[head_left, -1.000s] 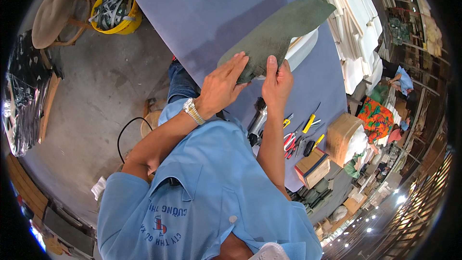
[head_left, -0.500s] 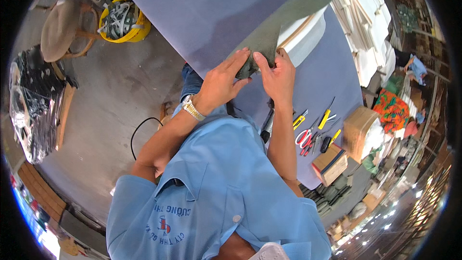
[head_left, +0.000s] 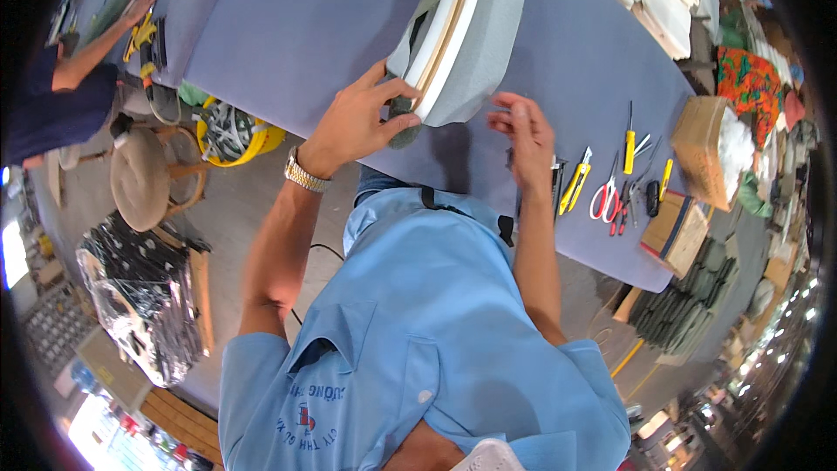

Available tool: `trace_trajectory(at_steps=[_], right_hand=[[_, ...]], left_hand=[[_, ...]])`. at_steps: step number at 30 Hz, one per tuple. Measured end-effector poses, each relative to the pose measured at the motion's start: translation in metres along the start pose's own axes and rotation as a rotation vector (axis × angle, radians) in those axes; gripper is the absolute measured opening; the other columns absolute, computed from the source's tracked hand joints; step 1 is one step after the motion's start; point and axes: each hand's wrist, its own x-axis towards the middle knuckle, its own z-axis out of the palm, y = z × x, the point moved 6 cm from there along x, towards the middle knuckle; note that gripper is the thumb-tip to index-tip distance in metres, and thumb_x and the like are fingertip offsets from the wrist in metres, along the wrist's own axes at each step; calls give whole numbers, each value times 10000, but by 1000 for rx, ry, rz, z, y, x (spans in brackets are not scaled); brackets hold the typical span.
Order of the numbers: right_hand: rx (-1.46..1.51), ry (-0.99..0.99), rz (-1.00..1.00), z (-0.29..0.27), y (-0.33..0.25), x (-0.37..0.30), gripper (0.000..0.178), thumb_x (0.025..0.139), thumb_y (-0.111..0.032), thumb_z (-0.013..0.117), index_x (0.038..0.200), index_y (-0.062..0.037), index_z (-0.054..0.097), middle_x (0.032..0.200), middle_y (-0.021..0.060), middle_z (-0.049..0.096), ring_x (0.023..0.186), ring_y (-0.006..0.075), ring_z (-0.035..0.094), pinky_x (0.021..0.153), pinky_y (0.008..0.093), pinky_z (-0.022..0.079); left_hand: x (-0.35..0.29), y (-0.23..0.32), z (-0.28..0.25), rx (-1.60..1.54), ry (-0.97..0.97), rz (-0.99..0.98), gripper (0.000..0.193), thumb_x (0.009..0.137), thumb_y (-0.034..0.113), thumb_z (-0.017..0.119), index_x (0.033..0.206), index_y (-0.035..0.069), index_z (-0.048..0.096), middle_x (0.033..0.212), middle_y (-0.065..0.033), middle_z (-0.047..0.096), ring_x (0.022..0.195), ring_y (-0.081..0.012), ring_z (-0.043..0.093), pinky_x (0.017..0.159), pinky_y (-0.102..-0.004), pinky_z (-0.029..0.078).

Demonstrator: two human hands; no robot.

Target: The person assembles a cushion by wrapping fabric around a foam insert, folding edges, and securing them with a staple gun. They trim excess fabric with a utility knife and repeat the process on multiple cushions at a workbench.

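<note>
A padded board is tilted up on its edge over the blue-grey table. It has pale grey padding on one side, a white layer and a wooden strip along its edge, and dark grey-green fabric on the other side. My left hand grips its near end, thumb and fingers on the edge and the fabric. My right hand hovers just right of the board, apart from it, its fingers loosely bent with nothing visible in them. A yellow utility knife lies beside the right wrist.
Red-handled scissors, a yellow screwdriver and pliers lie at the right. Behind them are a cardboard box and white stacked pieces. A yellow bucket and round stool stand left; another person's hand rests far left.
The board has been turned, so its padded side and edge now face right. My right hand has let go and moved away to the right. My left hand has shifted left, keeping hold.
</note>
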Motion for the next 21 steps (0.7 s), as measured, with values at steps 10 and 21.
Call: trace_trajectory(at_steps=[10, 21], right_hand=[[-1142, 795, 199, -239, 120, -119, 423, 905, -308, 750, 1192, -9, 662, 1104, 187, 689, 998, 320, 665, 893, 419, 521], [-544, 803, 268, -280, 152, -114, 357, 944, -215, 729, 1173, -23, 534, 873, 124, 674, 711, 221, 660, 639, 344, 538]], left_hand=[[-7, -23, 18, -275, 33, 23, 133, 891, 82, 790, 888, -12, 697, 925, -74, 653, 818, -135, 657, 672, -280, 550], [-12, -25, 24, -281, 48, -32, 96, 927, 73, 750, 930, -14, 708, 904, -64, 645, 807, -116, 641, 708, -269, 555]])
